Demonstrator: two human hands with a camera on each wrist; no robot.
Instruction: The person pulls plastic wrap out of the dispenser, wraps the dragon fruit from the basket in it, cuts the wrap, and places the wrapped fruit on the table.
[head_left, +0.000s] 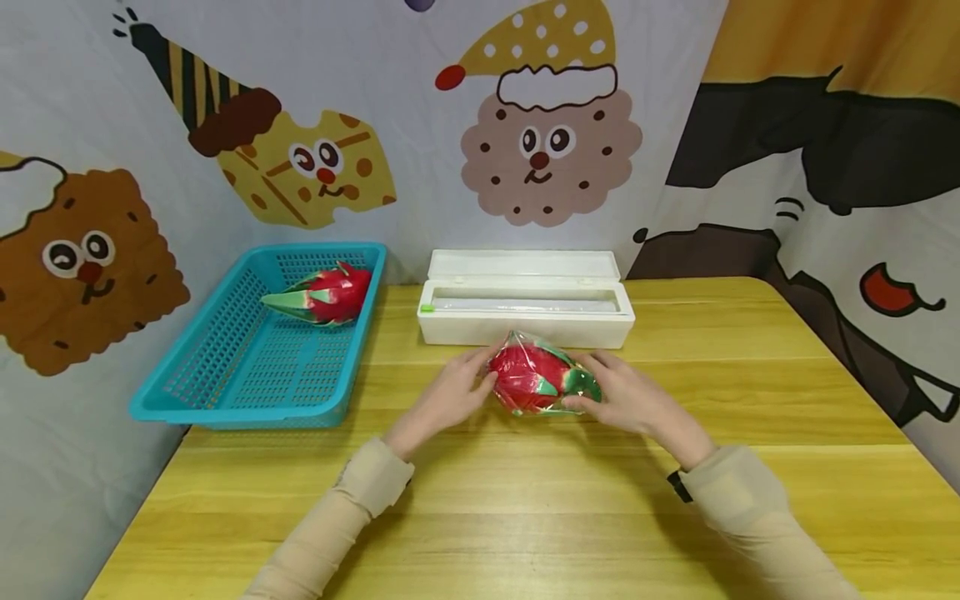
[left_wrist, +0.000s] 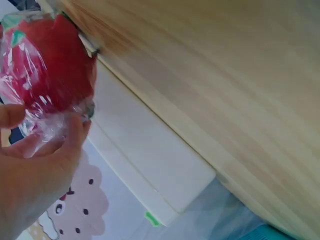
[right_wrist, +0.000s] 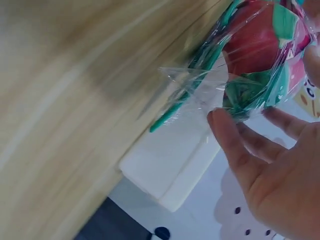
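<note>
Both the left hand [head_left: 454,390] and right hand [head_left: 628,395] grip the dragon fruit [head_left: 527,377], whose loose film [right_wrist: 201,86] could unwrap if snagged.

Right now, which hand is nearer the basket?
Left. The left hand is right of the basket, holding the wrapped fruit; the right hand, farther right, grips the fruit's far end.

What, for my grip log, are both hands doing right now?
Left hand: holding the wrapped dragon fruit.
Right hand: holding the same wrapped dragon fruit.
</note>
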